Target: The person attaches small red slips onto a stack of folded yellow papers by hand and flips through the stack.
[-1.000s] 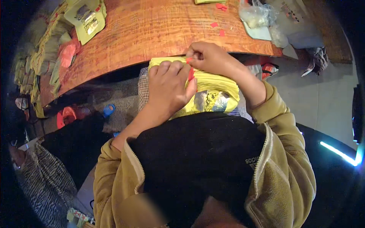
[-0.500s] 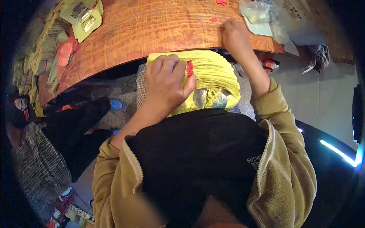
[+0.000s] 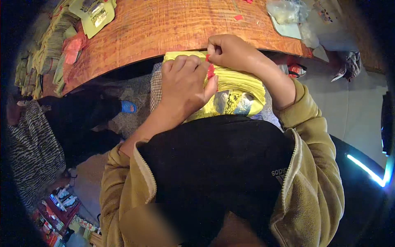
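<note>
A thick stack of folded yellow paper sheets [image 3: 240,80], with black and silver print on its lower part, lies in front of my body at the table's edge. My left hand [image 3: 183,84] presses on its left part, fingers curled over and thumb stretched along the sheets. Several small red slips [image 3: 211,71] stick out between the sheets beside my left thumb and fingers. My right hand [image 3: 232,51] is closed in a pinch at the top of the stack. A red slip [image 3: 207,57] shows right at its fingertips, close to my left fingers.
The curved wooden table [image 3: 164,29] spans the far side. On it lie a loose red piece [image 3: 238,17], a clear plastic bag [image 3: 288,11] and a yellow printed sheet [image 3: 96,16]. Paper bundles [image 3: 47,49] and a red plastic bag [image 3: 74,48] sit left. Another person's striped garment [image 3: 35,144] shows nearby.
My right hand has moved left and toward me, from above the tabletop to the top of the yellow stack beside my left hand. My left hand stays on the stack.
</note>
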Available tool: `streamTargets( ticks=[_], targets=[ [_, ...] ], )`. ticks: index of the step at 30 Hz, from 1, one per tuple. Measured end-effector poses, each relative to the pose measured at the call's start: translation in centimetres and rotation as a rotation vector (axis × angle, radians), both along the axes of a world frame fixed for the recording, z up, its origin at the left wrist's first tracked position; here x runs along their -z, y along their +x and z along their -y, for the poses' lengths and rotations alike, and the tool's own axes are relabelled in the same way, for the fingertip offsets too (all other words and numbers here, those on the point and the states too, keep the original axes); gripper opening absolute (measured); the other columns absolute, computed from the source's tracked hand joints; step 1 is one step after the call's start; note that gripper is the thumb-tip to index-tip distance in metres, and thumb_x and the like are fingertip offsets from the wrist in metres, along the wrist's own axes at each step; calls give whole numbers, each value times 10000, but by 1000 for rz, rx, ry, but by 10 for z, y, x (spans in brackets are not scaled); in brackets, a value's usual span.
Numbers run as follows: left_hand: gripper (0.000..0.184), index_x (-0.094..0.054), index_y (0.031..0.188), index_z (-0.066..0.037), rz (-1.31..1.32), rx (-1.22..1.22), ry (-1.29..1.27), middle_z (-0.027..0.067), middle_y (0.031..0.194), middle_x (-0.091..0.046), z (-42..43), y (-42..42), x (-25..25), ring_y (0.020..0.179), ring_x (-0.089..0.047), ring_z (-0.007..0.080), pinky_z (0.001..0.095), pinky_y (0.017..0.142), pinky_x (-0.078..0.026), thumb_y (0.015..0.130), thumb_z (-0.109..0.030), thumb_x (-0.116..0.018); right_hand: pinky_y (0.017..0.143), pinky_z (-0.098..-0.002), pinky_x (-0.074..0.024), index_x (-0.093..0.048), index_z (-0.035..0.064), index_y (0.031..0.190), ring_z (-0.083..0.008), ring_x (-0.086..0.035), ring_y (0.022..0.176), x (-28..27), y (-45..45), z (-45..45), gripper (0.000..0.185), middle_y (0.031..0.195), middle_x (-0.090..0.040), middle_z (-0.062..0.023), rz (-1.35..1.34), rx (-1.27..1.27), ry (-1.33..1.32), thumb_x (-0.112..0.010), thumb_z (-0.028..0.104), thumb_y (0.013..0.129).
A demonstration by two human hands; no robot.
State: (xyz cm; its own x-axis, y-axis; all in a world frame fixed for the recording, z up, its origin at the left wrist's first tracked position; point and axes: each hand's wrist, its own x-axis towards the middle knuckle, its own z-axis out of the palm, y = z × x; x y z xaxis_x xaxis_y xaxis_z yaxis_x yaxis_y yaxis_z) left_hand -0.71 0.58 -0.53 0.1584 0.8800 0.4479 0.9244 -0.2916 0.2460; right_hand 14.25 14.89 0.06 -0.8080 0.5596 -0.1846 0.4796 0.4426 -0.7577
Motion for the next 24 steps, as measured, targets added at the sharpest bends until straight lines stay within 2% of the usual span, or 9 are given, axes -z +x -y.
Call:
streamTargets(
  ticks=[3, 6, 8, 12, 16, 19, 20, 22, 24],
  targets=[
    [319, -709, 994, -80, -16, -2, -10, 37, 934, -613, 0, 0, 0, 932, -570, 237, 420, 810, -387, 770, -305, -742, 661, -304, -480, -644, 16, 979, -113, -566, 708, 7, 5, 1, 206, 760, -625, -50, -48, 15, 35, -718, 182, 880],
    [342, -708, 1012, -68, -11, 1, 13, 44, 943, -615, -1, 1, 0, 943, -570, 244, 419, 813, -390, 766, -303, -746, 664, -306, -497, -638, -15, 1109, -129, -618, 747, 12, 18, -20, 332, 810, -664, -63, -65, 38, -126, -713, 226, 893],
    [369, -703, 1029, -54, -16, 8, 49, 55, 961, -622, 0, 2, 0, 954, -574, 248, 427, 837, -397, 763, -306, -745, 688, -304, -516, -631, -38, 1147, -129, -651, 805, 43, 26, -46, 395, 878, -697, -76, -49, 395, -7, -705, 266, 906],
    [378, -696, 1036, -49, -25, 28, 33, 70, 976, -630, 1, 4, 2, 966, -580, 258, 433, 867, -410, 757, -300, -747, 736, -394, -554, -635, -14, 1189, -327, -713, 845, 45, 24, -56, 417, 963, -727, -196, 205, 443, 572, -641, 301, 917],
    [409, -685, 1060, -53, -7, 9, 7, 75, 989, -630, 2, 3, 5, 965, -583, 269, 437, 863, -426, 748, -308, -756, 772, -459, -548, -662, 36, 1168, -400, -684, 922, 24, 21, -49, 352, 1031, -707, -233, 452, 464, 427, -608, 294, 935],
    [433, -675, 1082, -58, 31, -15, -4, 80, 1023, -619, 3, 3, 3, 983, -576, 276, 448, 860, -433, 747, -319, -760, 869, -458, -519, -685, 72, 1064, -377, -627, 1073, 32, 52, -47, 220, 1147, -662, -166, 265, 198, 961, -581, 205, 923],
    [433, -675, 1082, -58, 36, -17, -6, 80, 1023, -619, 3, 3, 4, 983, -576, 276, 448, 860, -433, 747, -319, -760, 869, -458, -519, -685, 72, 1064, -377, -627, 1073, 39, 61, -48, 220, 1147, -662, -166, 269, 194, 961, -581, 205, 923],
    [432, -668, 1081, -66, 36, -12, 8, 84, 1052, -605, 2, 2, 5, 1003, -566, 285, 457, 863, -433, 745, -320, -764, 847, -465, -504, -699, 75, 1003, -360, -618, 1037, 44, 68, -50, 165, 1100, -666, -129, -55, 122, 1374, -611, 136, 877],
    [418, -668, 1064, -69, 40, -12, 34, 86, 1055, -601, 1, 2, 4, 1012, -563, 287, 461, 866, -433, 744, -320, -766, 828, -472, -498, -698, 70, 958, -356, -617, 1017, 58, 64, -65, 146, 1079, -666, -123, -169, 188, 1238, -642, 139, 842]
  ],
)
